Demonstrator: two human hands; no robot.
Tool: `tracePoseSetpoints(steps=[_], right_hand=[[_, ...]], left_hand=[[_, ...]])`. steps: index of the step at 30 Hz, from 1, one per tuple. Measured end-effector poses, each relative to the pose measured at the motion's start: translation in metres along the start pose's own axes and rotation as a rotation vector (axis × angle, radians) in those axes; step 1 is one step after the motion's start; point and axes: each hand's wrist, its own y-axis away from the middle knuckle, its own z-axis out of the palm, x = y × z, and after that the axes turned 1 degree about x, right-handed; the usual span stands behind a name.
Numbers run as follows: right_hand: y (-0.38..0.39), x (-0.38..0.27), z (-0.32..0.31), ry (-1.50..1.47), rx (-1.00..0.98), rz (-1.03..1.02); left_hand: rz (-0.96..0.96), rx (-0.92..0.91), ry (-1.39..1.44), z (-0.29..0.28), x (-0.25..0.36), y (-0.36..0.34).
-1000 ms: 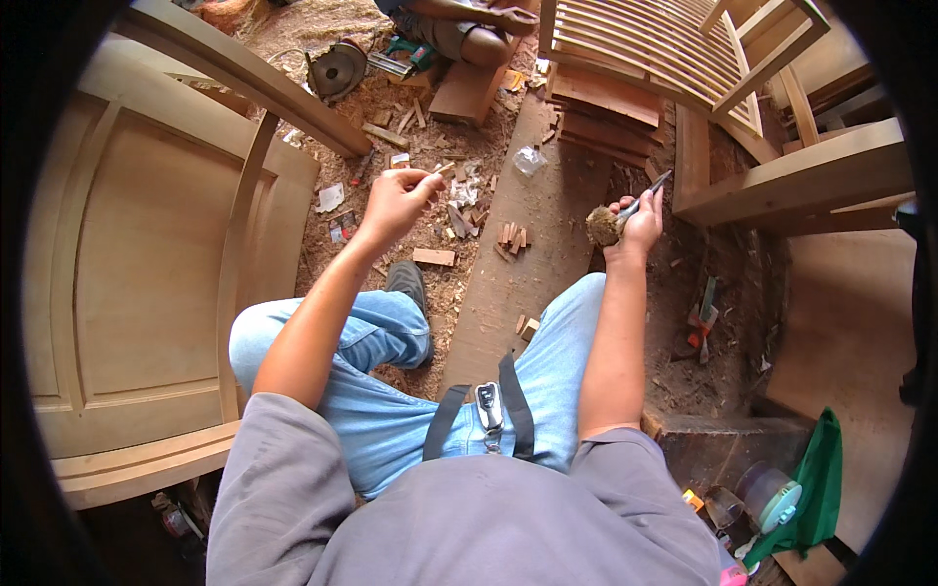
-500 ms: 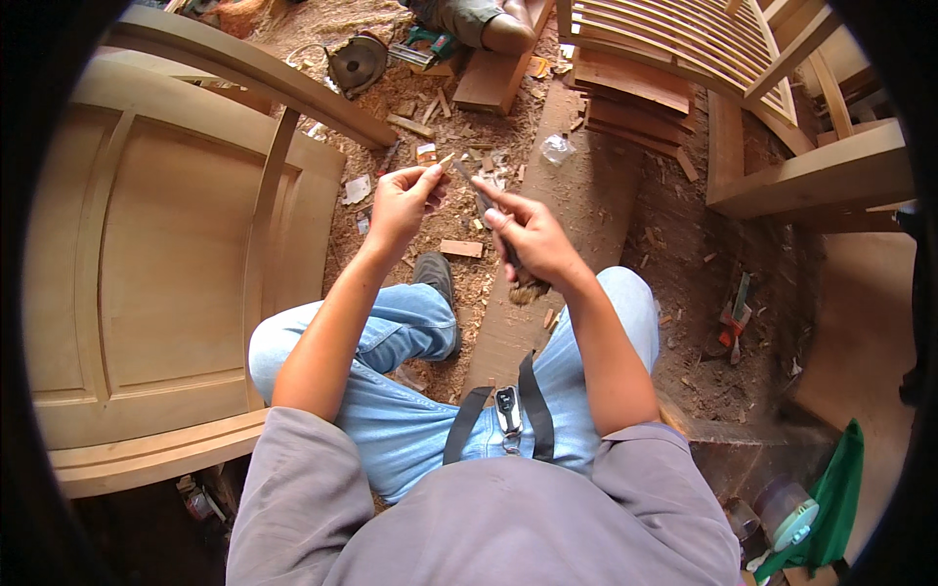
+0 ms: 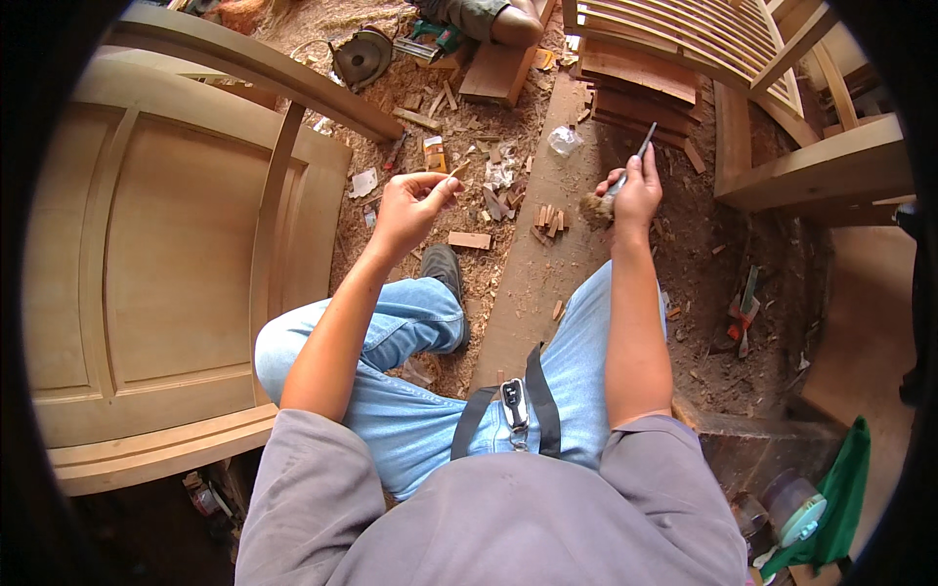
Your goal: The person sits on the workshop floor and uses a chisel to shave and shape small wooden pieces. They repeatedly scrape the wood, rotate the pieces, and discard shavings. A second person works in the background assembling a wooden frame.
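My left hand [image 3: 415, 203] pinches a small pale wooden sliver [image 3: 457, 171] between thumb and fingertips, held out over the shaving-covered floor. My right hand [image 3: 635, 190] grips a chisel-like tool [image 3: 647, 137], its narrow metal blade pointing up and away, with a fuzzy brown mass [image 3: 596, 207] at the lower end that I cannot make out clearly. The hands are apart, one over each side of my lap. Below them are several small wooden blocks [image 3: 549, 220] on a long board [image 3: 518, 303] and a loose wooden piece [image 3: 469, 239] among the shavings.
A panelled wooden door [image 3: 176, 254] stands left, slatted frames [image 3: 674, 39] and stacked boards [image 3: 635, 68] ahead right. A circular saw [image 3: 362, 61] and another person's leg [image 3: 508, 24] are at the top. A green cloth [image 3: 845, 469] lies lower right.
My right hand went from the right toward my left hand half a second ago, and is now back at the right with the blade pointing up. The co-worker's hands have left the view.
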Motion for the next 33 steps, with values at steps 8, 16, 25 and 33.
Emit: tracePoseSetpoints(steps=[8,16,25,33], right_hand=[[0.0,0.025,-0.013,-0.054,-0.277,0.086],[0.003,0.02,-0.003,0.092,-0.269,0.178],[0.006,0.031,0.001,0.184,-0.234,0.122],[-0.007,0.031,-0.011,0.19,-0.23,0.194]], left_hand=[[0.217,0.077,-0.092,0.015,0.008,-0.003],[0.267,0.139,-0.147,0.017,0.03,0.007],[0.337,0.148,-0.316,0.014,0.022,0.007],[0.326,0.131,-0.349,0.019,0.024,0.006]])
